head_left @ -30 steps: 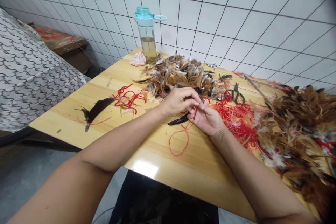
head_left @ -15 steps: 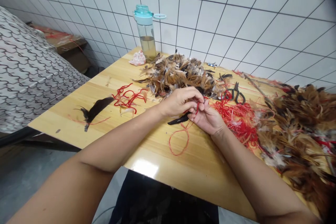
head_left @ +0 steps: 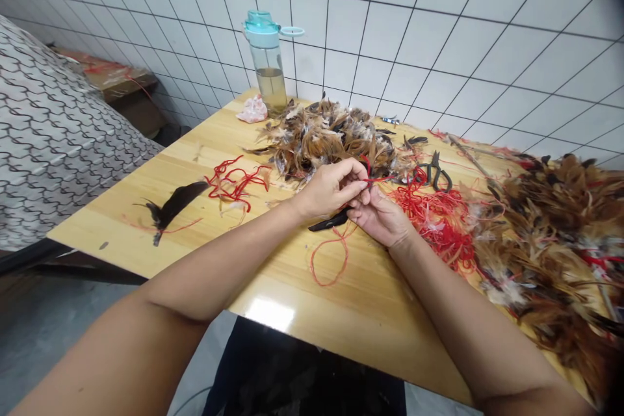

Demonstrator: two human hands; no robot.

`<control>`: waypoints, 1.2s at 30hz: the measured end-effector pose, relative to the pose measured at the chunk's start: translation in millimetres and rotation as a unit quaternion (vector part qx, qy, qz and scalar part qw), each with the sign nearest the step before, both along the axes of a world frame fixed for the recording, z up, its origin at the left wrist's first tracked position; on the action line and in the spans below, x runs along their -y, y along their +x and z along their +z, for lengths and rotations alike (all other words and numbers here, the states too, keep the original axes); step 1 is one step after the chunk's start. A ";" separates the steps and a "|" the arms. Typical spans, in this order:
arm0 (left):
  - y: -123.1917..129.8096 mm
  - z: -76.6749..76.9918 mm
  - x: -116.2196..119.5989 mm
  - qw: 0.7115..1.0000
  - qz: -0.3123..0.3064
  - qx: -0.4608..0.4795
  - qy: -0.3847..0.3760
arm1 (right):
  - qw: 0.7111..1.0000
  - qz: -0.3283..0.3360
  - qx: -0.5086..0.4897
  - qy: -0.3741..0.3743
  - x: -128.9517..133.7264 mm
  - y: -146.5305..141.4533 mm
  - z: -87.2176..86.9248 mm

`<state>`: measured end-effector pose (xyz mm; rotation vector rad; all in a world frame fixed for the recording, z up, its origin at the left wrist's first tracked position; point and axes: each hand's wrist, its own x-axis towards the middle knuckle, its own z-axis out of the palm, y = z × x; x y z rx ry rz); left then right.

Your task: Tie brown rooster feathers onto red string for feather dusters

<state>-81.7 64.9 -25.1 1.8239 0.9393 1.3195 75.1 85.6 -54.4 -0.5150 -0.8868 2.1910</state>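
Over the table, my left hand (head_left: 331,190) and my right hand (head_left: 383,218) meet, fingertips touching. Both are closed in a pinch on a red string (head_left: 381,179), whose ends stick out above the fingers. Below them a black feather (head_left: 327,222) shows its dark tip; its other end is hidden by my fingers, and I cannot tell whether it is held. A thin red thread loop (head_left: 312,266) hangs or lies just under the hands. Behind them is a heap of brown and white feathers (head_left: 316,136).
Black-handled pliers or snips (head_left: 436,172) lie right of the hands, by a tangle of red string (head_left: 439,221). More brown feathers (head_left: 550,227) cover the right side. Leftward are red string pieces (head_left: 236,182), a loose black feather (head_left: 178,205) and a bottle (head_left: 269,65).
The red string between my fingers now spreads out, with one end pointing up and another to the right. My hands stay together in nearly the same place; the view has shifted slightly.
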 end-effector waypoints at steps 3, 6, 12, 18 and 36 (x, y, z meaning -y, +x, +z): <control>1.9 0.6 1.8 1.000 0.019 0.007 0.008 | 1.000 -0.003 -0.006 0.000 0.0 -0.5 -1.1; 1.5 4.2 2.6 0.999 0.025 0.021 -0.013 | 1.000 -0.010 0.003 -0.004 0.0 -1.2 -0.9; -1.7 10.7 0.8 0.987 -0.063 0.078 -0.128 | 0.999 -0.025 0.011 -0.018 -0.8 -2.9 0.1; -7.3 7.1 -5.4 0.978 -0.099 0.108 -0.148 | 0.999 -0.019 0.004 -0.041 -0.5 -3.5 -0.5; 1.8 -2.7 -4.7 0.988 0.079 -0.099 0.090 | 0.993 -0.067 0.038 -0.086 1.1 -10.1 2.5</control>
